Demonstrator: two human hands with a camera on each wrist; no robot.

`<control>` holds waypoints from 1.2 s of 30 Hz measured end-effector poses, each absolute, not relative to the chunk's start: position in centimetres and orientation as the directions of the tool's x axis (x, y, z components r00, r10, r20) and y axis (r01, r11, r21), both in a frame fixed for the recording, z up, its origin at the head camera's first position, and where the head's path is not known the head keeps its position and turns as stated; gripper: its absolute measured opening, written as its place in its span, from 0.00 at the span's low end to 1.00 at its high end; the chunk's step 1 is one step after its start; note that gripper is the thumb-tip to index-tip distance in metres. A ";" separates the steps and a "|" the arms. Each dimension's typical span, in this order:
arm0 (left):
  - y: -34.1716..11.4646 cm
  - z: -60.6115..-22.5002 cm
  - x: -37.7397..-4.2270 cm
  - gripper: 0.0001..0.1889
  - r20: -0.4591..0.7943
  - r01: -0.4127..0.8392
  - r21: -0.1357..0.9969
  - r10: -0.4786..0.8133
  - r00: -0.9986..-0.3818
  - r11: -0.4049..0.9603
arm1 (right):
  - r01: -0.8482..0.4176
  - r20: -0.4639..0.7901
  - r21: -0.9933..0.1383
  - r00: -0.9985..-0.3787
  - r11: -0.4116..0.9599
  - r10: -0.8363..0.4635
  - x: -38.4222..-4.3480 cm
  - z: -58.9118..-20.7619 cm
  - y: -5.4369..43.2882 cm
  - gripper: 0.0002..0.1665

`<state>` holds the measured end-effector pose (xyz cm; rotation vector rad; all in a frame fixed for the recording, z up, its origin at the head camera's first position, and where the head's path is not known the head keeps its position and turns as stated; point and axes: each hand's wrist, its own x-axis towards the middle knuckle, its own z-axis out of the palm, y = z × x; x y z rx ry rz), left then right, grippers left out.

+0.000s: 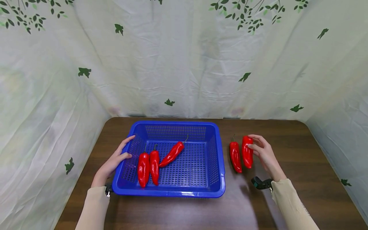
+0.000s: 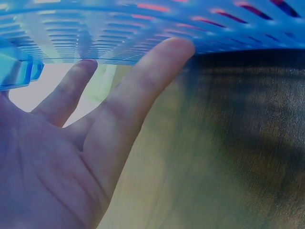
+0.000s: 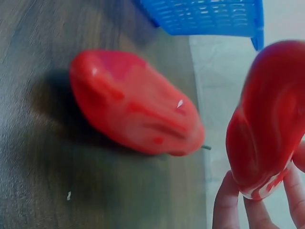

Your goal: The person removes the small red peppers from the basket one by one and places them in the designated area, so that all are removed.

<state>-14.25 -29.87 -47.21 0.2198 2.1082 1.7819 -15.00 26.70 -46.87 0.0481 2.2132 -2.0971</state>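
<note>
My right hand (image 1: pixel 264 154) pinches a red chili pepper (image 1: pixel 246 151) between thumb and fingers at its upper end. In the right wrist view, that held pepper (image 3: pixel 267 119) appears raised above the tabletop. Just left of it, another red pepper (image 1: pixel 235 156) lies on the table, its thin stem pointing away from me. My left hand (image 1: pixel 113 163) rests against the left side of a blue plastic basket (image 1: pixel 169 194), fingers and thumb extended at the rim. The left wrist view shows straight fingers (image 2: pixel 119 109) touching the slotted wall. Three red peppers (image 1: pixel 154 166) lie inside the basket.
The basket stands on a dark brown wooden table (image 1: pixel 184 214). A pale fabric curtain (image 1: pixel 184 64) with green leaf and bird prints hangs behind the table and at both sides.
</note>
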 end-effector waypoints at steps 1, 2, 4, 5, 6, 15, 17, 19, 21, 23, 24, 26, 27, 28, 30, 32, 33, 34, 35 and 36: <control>-29.9 -47.2 -14.3 0.36 -0.176 -0.116 0.976 0.352 -0.919 0.186 | 0.087 -0.089 -0.994 -0.995 0.063 -0.038 -15.0 -47.0 26.8 0.26; -29.9 -47.2 -14.3 0.36 -0.175 -0.114 0.976 0.353 -0.919 0.185 | 0.089 -0.091 -0.994 -0.995 0.067 -0.037 -15.0 -47.1 26.8 0.27; -29.9 -47.3 -14.3 0.36 -0.173 -0.112 0.976 0.354 -0.919 0.185 | 0.095 -0.097 -0.993 -0.995 0.075 -0.034 -15.0 -47.3 26.9 0.27; -29.9 -47.3 -14.3 0.36 -0.172 -0.111 0.976 0.354 -0.919 0.185 | 0.100 -0.103 -0.992 -0.994 0.075 -0.032 -15.0 -47.4 26.9 0.27; -30.0 -47.3 -14.3 0.36 -0.171 -0.110 0.977 0.354 -0.920 0.185 | 0.104 -0.107 -0.991 -0.994 0.082 -0.031 -15.0 -47.6 27.0 0.27; -30.0 -47.5 -14.3 0.36 -0.167 -0.110 0.978 0.351 -0.921 0.177 | 0.136 -0.139 -0.986 -0.990 0.093 -0.022 -15.2 -48.6 27.3 0.26; -29.9 -47.5 -14.3 0.36 -0.170 -0.113 0.978 0.349 -0.922 0.178 | 0.142 -0.145 -0.983 -0.989 0.115 -0.020 -15.2 -48.7 27.4 0.27; -29.9 -47.4 -14.2 0.36 -0.174 -0.120 0.978 0.349 -0.921 0.173 | 0.146 -0.151 -0.978 -0.988 0.146 -0.020 -15.2 -48.9 27.5 0.27; -29.8 -47.3 -14.2 0.36 -0.181 -0.130 0.978 0.349 -0.920 0.165 | 0.147 -0.153 -0.973 -0.988 0.179 -0.024 -15.3 -49.1 27.7 0.28; -29.8 -47.3 -14.2 0.36 -0.186 -0.138 0.978 0.349 -0.919 0.158 | 0.144 -0.153 -0.967 -0.988 0.211 -0.030 -15.4 -49.4 27.8 0.28; -29.7 -47.2 -14.2 0.36 -0.188 -0.142 0.978 0.349 -0.918 0.154 | 0.141 -0.152 -0.964 -0.988 0.225 -0.033 -15.4 -49.5 27.9 0.28; -29.7 -47.2 -14.2 0.36 -0.192 -0.146 0.977 0.349 -0.917 0.153 | 0.133 -0.147 -0.961 -0.988 0.244 -0.037 -15.5 -49.6 27.9 0.28; -29.7 -47.1 -14.2 0.36 -0.192 -0.146 0.977 0.349 -0.917 0.154 | 0.129 -0.143 -0.959 -0.989 0.252 -0.039 -15.5 -49.7 27.9 0.28; -29.7 -47.1 -14.1 0.36 -0.192 -0.146 0.977 0.349 -0.917 0.155 | 0.125 -0.140 -0.957 -0.989 0.261 -0.039 -15.5 -49.8 27.8 0.27; -29.7 -47.1 -14.1 0.36 -0.192 -0.146 0.977 0.350 -0.917 0.154 | 0.120 -0.136 -0.953 -0.990 0.278 -0.039 -15.6 -49.9 27.8 0.27; -29.7 -47.1 -14.1 0.36 -0.192 -0.146 0.977 0.351 -0.917 0.153 | 0.117 -0.134 -0.949 -0.990 0.292 -0.038 -15.6 -50.0 27.7 0.27; -29.7 -47.2 -14.1 0.36 -0.191 -0.145 0.978 0.351 -0.917 0.152 | 0.116 -0.133 -0.946 -0.990 0.303 -0.037 -15.7 -50.1 27.7 0.27; -29.7 -47.2 -14.1 0.36 -0.190 -0.144 0.978 0.351 -0.917 0.154 | 0.117 -0.135 -0.943 -0.990 0.310 -0.036 -15.7 -50.1 27.7 0.27; -29.7 -47.2 -14.1 0.36 -0.190 -0.144 0.977 0.350 -0.917 0.155 | 0.119 -0.137 -0.941 -0.990 0.317 -0.035 -15.7 -50.2 27.7 0.27; -29.7 -47.2 -14.1 0.36 -0.190 -0.143 0.977 0.348 -0.918 0.157 | 0.120 -0.138 -0.937 -0.990 0.328 -0.033 -15.8 -50.2 27.7 0.26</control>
